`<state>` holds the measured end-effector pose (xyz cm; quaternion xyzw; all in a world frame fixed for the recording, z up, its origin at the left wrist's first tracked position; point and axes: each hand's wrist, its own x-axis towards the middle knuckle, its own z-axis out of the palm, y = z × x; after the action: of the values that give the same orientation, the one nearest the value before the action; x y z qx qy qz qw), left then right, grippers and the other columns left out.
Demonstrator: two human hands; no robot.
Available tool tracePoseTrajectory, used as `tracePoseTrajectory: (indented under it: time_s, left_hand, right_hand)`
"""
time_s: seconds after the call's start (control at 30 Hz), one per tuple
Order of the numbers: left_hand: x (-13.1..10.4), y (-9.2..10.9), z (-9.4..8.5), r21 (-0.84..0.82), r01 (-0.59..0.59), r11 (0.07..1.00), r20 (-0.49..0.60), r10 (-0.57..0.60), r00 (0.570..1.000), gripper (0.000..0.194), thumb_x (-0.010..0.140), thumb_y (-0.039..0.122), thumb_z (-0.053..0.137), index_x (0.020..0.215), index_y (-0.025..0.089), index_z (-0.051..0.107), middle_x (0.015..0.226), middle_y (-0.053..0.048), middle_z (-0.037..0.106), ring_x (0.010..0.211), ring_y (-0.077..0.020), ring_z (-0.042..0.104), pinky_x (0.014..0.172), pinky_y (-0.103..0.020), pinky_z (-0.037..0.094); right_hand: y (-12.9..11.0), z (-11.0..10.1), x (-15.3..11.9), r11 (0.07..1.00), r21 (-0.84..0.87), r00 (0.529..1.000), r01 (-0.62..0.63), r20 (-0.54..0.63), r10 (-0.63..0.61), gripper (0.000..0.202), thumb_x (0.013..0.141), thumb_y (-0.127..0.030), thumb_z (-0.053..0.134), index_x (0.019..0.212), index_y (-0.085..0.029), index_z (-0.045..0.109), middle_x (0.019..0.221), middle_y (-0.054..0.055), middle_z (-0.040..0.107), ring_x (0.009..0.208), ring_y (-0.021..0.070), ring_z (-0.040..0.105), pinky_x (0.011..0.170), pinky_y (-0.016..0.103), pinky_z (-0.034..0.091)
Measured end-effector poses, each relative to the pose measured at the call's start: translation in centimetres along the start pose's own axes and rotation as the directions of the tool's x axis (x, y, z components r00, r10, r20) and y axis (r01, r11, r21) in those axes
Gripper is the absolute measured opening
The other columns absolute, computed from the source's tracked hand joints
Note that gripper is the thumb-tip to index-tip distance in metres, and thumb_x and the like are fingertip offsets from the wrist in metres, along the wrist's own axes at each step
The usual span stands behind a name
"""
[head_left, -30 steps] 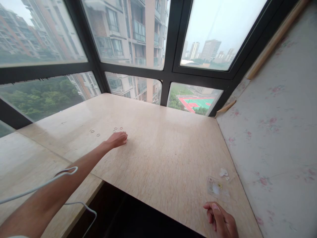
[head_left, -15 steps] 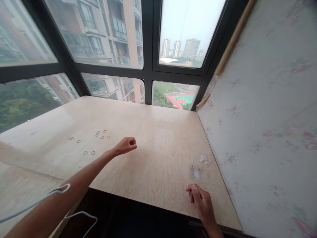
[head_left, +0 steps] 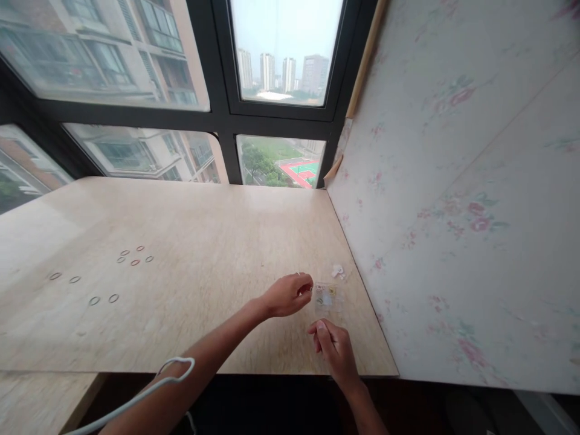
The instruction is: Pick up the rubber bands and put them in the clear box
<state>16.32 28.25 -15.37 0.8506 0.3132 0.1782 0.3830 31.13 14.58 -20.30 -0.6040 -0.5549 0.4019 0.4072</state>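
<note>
My left hand (head_left: 288, 295) is just left of a small clear plastic box (head_left: 327, 297), its fingers curled inward and a small gap inside the curl. Whether it holds anything I cannot make out. Near the front of the box, my right hand (head_left: 334, 351) is closed, thumb pressed on the bent index finger; anything between them is hidden. Inside the box, divided into compartments, are small yellowish, green and reddish items, too small to name. A small white piece (head_left: 338, 271) lies behind the box.
Several thin rings lie at the left of the board, among them a red ring (head_left: 135, 262) and a dark ring (head_left: 113, 298). A white cable (head_left: 177, 379) crosses my left forearm. A flowered wall (head_left: 435, 241) bounds the right side; windows stand behind.
My left hand has moved right, from the middle of the board to the plastic box. The view has turned right. My right hand stays closed near the box.
</note>
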Motion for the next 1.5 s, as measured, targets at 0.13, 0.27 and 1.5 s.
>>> tracePoseTrajectory:
  time_s: [0.13, 0.27, 1.5]
  left_hand:
    - [1.1, 0.2, 1.8, 0.107, -0.064, 0.992, 0.029, 0.061, 0.998, 0.010, 0.082, 0.022, 0.047, 0.083, 0.016, 0.056, 0.081, -0.002, 0.058, 0.067, -0.0116, 0.047, 0.061, -0.024, 0.034]
    - [1.4, 0.0, 2.5, 0.176, -0.061, 0.983, 0.046, 0.054, 0.997, 0.014, 0.083, 0.023, 0.048, 0.087, 0.017, 0.061, 0.085, -0.003, 0.060, 0.070, -0.0128, 0.051, 0.062, -0.024, 0.036]
    - [-4.0, -3.3, 1.6, -0.109, 0.217, 0.970, -0.328, -0.241, 0.913, 0.023, 0.089, 0.024, 0.048, 0.098, 0.016, 0.067, 0.081, -0.004, 0.061, 0.067, -0.0105, 0.052, 0.067, -0.025, 0.042]
  right_hand:
    - [-0.1, -0.1, -0.1, 1.000, -0.004, 1.000, -0.001, -0.005, 0.001, 0.042, 0.096, -0.039, 0.037, 0.077, -0.012, 0.063, 0.050, -0.001, 0.049, 0.045, 0.0096, 0.046, 0.049, 0.021, 0.034]
    - [-0.5, -0.2, 0.0, 1.000, -0.008, 1.000, 0.016, 0.007, -0.016, 0.041, 0.096, -0.037, 0.037, 0.078, -0.012, 0.063, 0.050, -0.001, 0.049, 0.047, 0.0104, 0.048, 0.050, 0.022, 0.035]
    - [-0.4, -0.3, -0.4, 0.996, -0.083, 0.999, 0.024, 0.026, -0.022, 0.038, 0.096, -0.036, 0.038, 0.080, -0.013, 0.062, 0.052, -0.002, 0.047, 0.049, 0.0100, 0.047, 0.051, 0.021, 0.034]
